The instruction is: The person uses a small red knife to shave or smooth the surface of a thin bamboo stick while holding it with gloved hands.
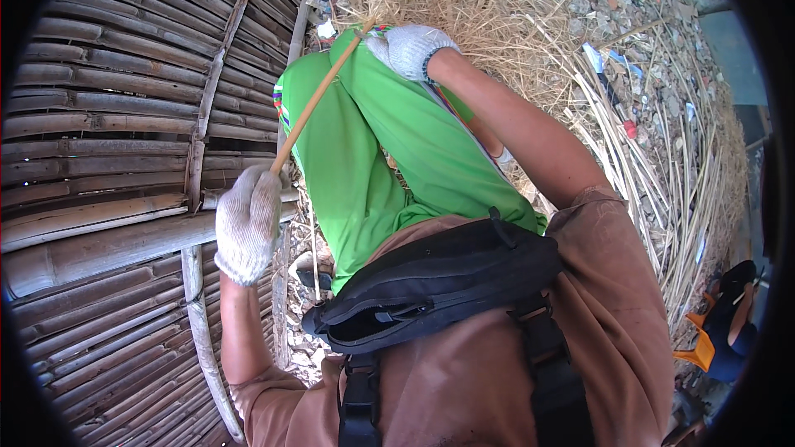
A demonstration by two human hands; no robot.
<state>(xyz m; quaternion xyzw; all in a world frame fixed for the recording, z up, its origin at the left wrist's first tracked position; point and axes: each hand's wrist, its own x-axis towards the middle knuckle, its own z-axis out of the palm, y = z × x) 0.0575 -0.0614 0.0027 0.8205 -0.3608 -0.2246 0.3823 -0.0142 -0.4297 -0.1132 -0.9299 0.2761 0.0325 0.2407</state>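
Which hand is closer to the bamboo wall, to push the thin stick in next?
Probably the left. The left hand in a white knit glove grips the lower end of the thin tan bamboo strip right against the woven bamboo panel. The right gloved hand holds the strip's far end over the green knee.

The bamboo panel (108,141) walls off the left edge; green-clad knees (364,149) fill the middle; loose straw (513,25) and rubble (629,0) clutter the right.

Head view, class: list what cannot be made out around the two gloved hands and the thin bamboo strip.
- Bamboo strip, head view: lower end hidden inside the left hand.
- Its upper end by the right hand: lost against the straw.
- Right-hand fingers: curled out of sight, grip unclear.
- Feet: hidden by green trousers.
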